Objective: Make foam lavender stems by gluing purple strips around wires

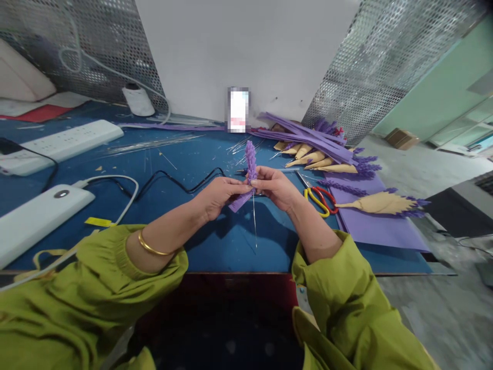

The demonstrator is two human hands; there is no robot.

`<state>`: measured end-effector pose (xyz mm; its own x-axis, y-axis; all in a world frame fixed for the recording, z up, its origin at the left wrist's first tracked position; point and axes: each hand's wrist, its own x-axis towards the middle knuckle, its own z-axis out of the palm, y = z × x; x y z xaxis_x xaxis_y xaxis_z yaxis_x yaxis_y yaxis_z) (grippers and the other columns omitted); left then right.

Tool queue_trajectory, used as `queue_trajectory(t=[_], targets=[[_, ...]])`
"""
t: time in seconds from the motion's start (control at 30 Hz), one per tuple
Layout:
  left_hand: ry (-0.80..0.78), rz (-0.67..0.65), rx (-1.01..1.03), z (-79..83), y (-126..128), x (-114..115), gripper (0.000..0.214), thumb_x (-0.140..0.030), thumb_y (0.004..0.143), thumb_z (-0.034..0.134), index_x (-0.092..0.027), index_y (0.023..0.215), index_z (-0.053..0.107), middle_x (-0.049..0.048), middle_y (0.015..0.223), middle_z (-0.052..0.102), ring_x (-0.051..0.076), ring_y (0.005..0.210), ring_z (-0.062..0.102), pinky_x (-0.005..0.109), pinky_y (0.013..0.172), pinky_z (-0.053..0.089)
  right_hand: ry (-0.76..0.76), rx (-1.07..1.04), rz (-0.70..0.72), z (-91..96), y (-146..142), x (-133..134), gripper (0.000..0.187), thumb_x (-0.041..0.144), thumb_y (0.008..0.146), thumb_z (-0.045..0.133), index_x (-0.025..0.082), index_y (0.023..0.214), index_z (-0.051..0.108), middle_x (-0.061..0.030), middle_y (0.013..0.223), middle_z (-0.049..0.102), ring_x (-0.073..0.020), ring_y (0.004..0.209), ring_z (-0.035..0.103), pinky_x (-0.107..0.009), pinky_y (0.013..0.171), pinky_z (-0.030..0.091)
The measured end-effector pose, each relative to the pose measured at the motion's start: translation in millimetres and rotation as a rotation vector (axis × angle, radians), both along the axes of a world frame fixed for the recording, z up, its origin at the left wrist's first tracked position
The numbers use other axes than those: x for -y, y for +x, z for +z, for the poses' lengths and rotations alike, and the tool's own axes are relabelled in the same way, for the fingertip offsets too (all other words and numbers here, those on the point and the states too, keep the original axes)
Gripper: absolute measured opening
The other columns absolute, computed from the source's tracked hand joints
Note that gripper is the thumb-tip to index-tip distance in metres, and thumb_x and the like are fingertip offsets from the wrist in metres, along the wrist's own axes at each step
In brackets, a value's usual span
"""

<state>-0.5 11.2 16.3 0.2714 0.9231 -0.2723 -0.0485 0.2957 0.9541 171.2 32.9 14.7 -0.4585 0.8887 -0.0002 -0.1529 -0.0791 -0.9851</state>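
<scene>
Between my hands stands a purple paper lavender flower (251,158), upright, its thin wire stem (254,221) pointing down toward me. My left hand (225,194) is closed, with thumb and fingers pinching a purple paper strip (241,202) at the base of the flower. My right hand (274,186) pinches the flower's lower end where the wire comes out. Fingertips of both hands nearly meet there, and the exact grip is partly hidden. To the right of my right hand lie scissors (321,201) with red and yellow handles.
Purple paper sheets (370,226), a wrapped lavender bunch (379,203) and more beige-wrapped bunches (308,154) lie at right under purple strips (308,136). Loose wires (150,145) and a black cable (185,187) cross the blue table. Power strips (77,144) stand left; a phone (239,110) leans at the back.
</scene>
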Motion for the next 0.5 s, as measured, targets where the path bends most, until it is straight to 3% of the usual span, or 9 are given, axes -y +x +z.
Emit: queue_trajectory(t=[0.13, 0.27, 0.5], targets=[[-0.049, -0.055, 0.059, 1.8, -1, -2, 0.022, -0.033, 0.058, 0.077, -0.015, 0.07, 0.073, 0.0042, 0.069, 0.068, 0.012, 0.058, 0.054, 0.024, 0.053, 0.038, 0.012, -0.015, -0.008, 1.6, 3, -1, 0.026, 0.029, 0.062, 0.081, 0.018, 0.079, 0.064, 0.003, 0.071, 0.063, -0.008, 0.059, 0.051, -0.022, 0.056, 0.039], [-0.073, -0.122, 0.072, 7.4, -3, -2, 0.014, -0.031, 0.06, 0.071, -0.017, 0.061, 0.07, 0.0035, 0.063, 0.065, 0.013, 0.055, 0.05, 0.024, 0.05, 0.036, -0.002, -0.036, 0.008, 4.5, 5, 0, 0.026, 0.029, 0.064, 0.08, 0.018, 0.081, 0.064, 0.0022, 0.073, 0.063, -0.0082, 0.059, 0.052, -0.023, 0.059, 0.042], [0.019, -0.129, -0.066, 9.7, -3, 0, 0.015, -0.031, 0.06, 0.073, -0.016, 0.06, 0.069, 0.0012, 0.058, 0.06, 0.012, 0.056, 0.048, 0.025, 0.055, 0.037, -0.041, -0.032, 0.004, 5.2, 5, 0, 0.025, 0.027, 0.062, 0.08, 0.017, 0.077, 0.064, 0.0035, 0.067, 0.06, -0.0079, 0.056, 0.05, -0.023, 0.057, 0.04]])
